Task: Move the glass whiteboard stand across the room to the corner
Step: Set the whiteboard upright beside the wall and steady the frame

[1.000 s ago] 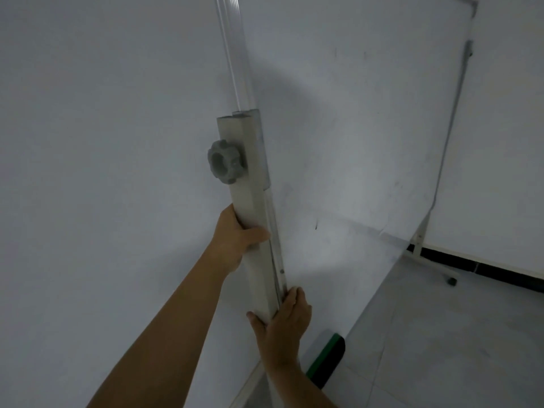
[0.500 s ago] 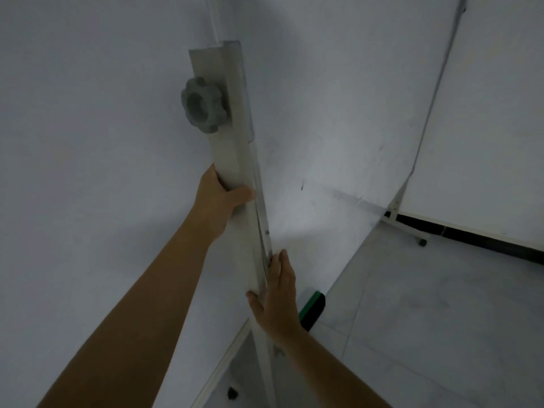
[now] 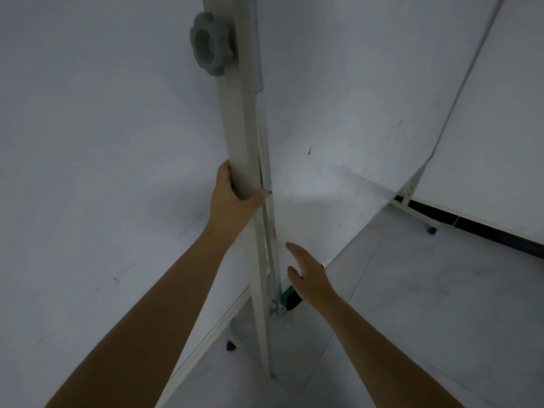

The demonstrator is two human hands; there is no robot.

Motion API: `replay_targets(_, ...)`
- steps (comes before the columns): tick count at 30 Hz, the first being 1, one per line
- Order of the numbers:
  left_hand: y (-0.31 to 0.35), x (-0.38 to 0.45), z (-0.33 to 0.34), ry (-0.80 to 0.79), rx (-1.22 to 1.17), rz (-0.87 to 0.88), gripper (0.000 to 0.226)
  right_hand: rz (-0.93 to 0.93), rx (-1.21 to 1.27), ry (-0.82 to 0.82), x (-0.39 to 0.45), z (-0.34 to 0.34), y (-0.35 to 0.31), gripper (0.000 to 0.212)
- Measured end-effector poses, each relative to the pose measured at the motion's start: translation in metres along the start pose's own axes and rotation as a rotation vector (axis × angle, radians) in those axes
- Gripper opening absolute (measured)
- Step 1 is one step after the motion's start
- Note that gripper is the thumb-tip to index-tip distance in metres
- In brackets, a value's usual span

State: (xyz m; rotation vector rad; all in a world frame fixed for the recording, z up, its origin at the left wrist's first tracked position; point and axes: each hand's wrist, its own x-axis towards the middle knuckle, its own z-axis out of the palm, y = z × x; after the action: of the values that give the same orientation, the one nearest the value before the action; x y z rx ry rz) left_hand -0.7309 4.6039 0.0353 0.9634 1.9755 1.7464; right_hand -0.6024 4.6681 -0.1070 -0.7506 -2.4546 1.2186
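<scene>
The whiteboard stand's grey upright post (image 3: 235, 119) runs from the top of the view down to the floor, with a grey round knob (image 3: 210, 44) on its left side near the top. The board's glass panel (image 3: 338, 98) spreads to the right of the post. My left hand (image 3: 232, 198) is wrapped around the post at mid height. My right hand (image 3: 309, 275) hovers open just right of the post, lower down, touching nothing. The far leg of the stand (image 3: 410, 198) with a small caster (image 3: 431, 230) shows at the right.
A white wall (image 3: 88, 172) stands close on the left. Another wall with a black baseboard (image 3: 471, 223) runs along the right. A green and black eraser (image 3: 290, 300) sits by the post's lower bracket. A near caster (image 3: 231, 346) rests on the pale tiled floor (image 3: 426, 334).
My right hand has come off the post and now hangs open beside it. My left hand keeps its hold. The view has tilted further down, so the knob sits higher in frame.
</scene>
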Motion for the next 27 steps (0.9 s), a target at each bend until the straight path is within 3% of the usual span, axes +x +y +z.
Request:
replay_targets(5,-0.059,-0.022,0.021,0.069,0.083,-0.132,0.059,0.417,0.272,0.080,-0.012,0.019,0.068,0.035)
replay_targets(8,-0.098,-0.030,0.033,0.170,0.138,-0.139,0.054,0.639,0.272,0.051,-0.016,0.045,0.117,0.033)
replay_targets(12,-0.145,-0.047,0.041,0.205,0.141,-0.179,0.050,0.891,0.504,-0.039,-0.006,0.085,0.151,0.044)
replay_targets(14,-0.162,-0.050,0.042,0.215,0.150,-0.162,0.050,1.013,0.769,-0.007,0.005,0.104,0.158,0.052)
replay_targets(19,-0.198,-0.052,0.040,0.213,0.266,-0.142,0.051,0.998,1.408,0.090,0.022,0.138,0.175,0.041)
replay_targets(23,-0.221,-0.058,0.041,0.179,0.322,-0.172,0.052,1.034,1.563,0.226,0.028,0.154,0.196,0.047)
replay_targets(27,-0.242,-0.068,0.040,0.131,0.362,-0.246,0.051,1.019,1.621,0.203,0.038,0.163,0.197,0.041)
